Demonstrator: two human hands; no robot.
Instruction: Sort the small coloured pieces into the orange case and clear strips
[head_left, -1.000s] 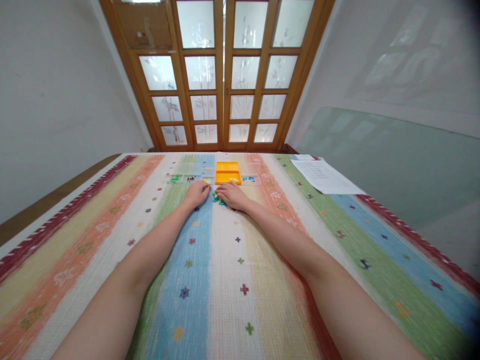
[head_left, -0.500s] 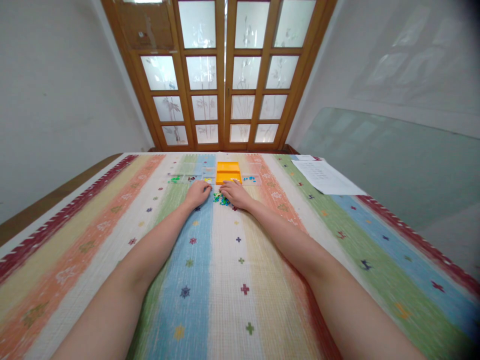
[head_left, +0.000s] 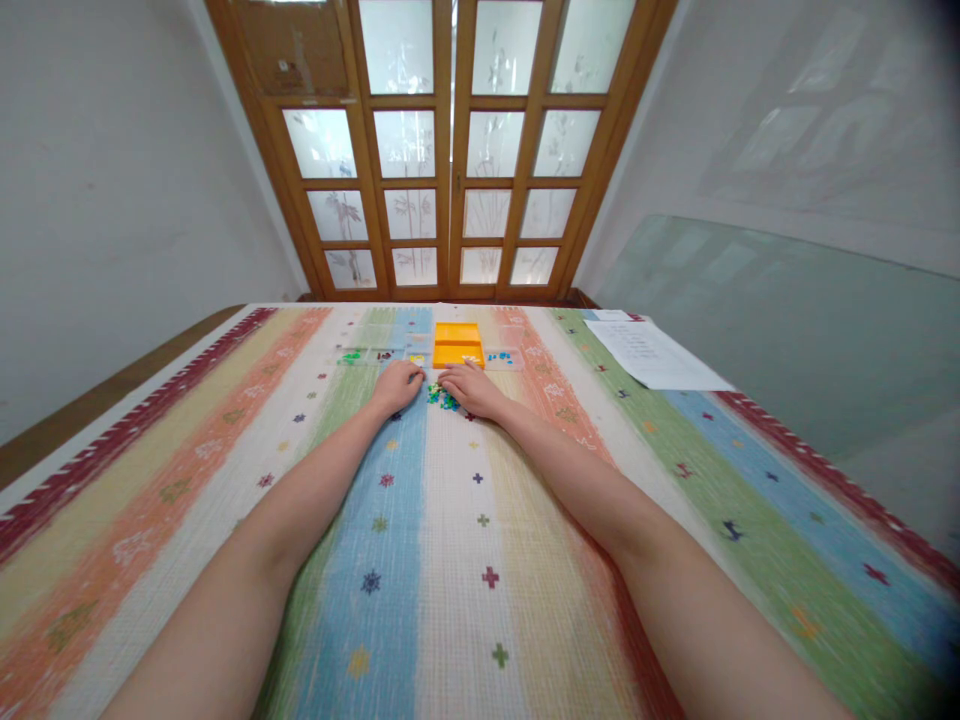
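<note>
Both my arms stretch far out over a striped cloth. My left hand point(head_left: 396, 385) and my right hand point(head_left: 469, 387) rest palm down either side of a small heap of tiny green and blue pieces point(head_left: 442, 398). The fingers of both hands curl toward the heap; they are too small to show whether they pinch anything. Just beyond the hands stands an orange tray point(head_left: 457, 344). Clear shallow trays flank it, one on the left point(head_left: 367, 356) with green and dark bits, one on the right point(head_left: 501, 357) with blue bits.
The striped tablecloth point(head_left: 450, 560) covers the whole table. A printed paper sheet point(head_left: 651, 354) lies at the far right. A glass pane point(head_left: 787, 320) leans along the right wall. Wooden doors with frosted panes point(head_left: 450, 150) stand behind the table.
Both hands have shifted only slightly around the heap of pieces. The view has tilted a little.
</note>
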